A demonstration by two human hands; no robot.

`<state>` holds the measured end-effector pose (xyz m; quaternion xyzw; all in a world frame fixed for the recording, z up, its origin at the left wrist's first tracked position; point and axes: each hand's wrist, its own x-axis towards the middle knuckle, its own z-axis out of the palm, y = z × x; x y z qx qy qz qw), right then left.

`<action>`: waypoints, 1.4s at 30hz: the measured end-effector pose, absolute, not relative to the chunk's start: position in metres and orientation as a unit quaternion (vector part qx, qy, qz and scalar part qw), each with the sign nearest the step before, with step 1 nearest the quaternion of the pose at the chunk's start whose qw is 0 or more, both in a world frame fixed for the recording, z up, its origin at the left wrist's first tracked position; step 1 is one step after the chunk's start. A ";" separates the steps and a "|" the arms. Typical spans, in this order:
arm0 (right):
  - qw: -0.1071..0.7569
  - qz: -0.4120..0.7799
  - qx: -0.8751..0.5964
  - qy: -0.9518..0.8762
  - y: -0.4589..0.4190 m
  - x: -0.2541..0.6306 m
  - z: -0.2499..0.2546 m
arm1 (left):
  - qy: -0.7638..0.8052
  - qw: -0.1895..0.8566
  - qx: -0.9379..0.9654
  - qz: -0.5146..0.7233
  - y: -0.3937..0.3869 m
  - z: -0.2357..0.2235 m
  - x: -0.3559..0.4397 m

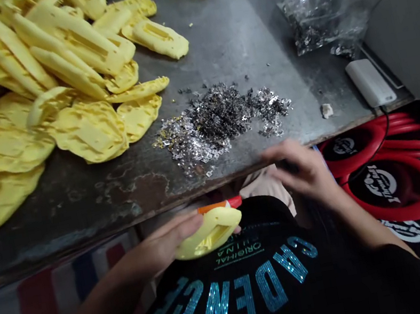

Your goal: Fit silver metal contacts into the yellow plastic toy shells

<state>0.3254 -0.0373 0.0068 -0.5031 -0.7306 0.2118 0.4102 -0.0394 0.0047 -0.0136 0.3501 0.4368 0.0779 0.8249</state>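
My left hand is closed around a yellow plastic shell with a slot in its face, held low in front of the black shirt. Just behind the shell shows an orange and red stick-like thing; whether the hand grips it too I cannot tell. At the table's front edge is my right hand, its thumb and fingers apart with nothing visible between them. Close beyond it on the table lies a heap of small shiny metal clips, some of them brass-coloured at the left side.
A big pile of yellow shells covers the left of the grey metal table. At the right are a clear bag of metal pieces and a white box with a cable. Red-rimmed black discs are stacked below the table's right end.
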 end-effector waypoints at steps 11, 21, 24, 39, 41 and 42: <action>0.309 0.038 -0.650 -0.694 0.002 0.397 -0.031 | 0.388 0.856 0.244 0.239 0.017 0.033 0.012; 0.408 0.145 -0.517 -0.739 -0.025 0.340 0.024 | 0.343 0.907 0.090 0.227 0.008 0.025 0.050; 0.421 0.166 -0.461 -0.763 -0.024 0.309 0.035 | 0.295 0.927 0.080 0.218 0.001 0.017 0.048; 0.322 0.044 -0.345 -0.881 -0.013 0.293 0.048 | 0.259 0.914 0.155 0.272 -0.019 0.020 0.045; 0.316 0.032 -0.349 -0.882 -0.016 0.295 0.048 | 0.264 0.910 0.170 0.272 -0.020 0.020 0.046; 0.315 0.030 -0.351 -0.881 -0.018 0.296 0.048 | 0.267 0.908 0.175 0.272 -0.020 0.020 0.046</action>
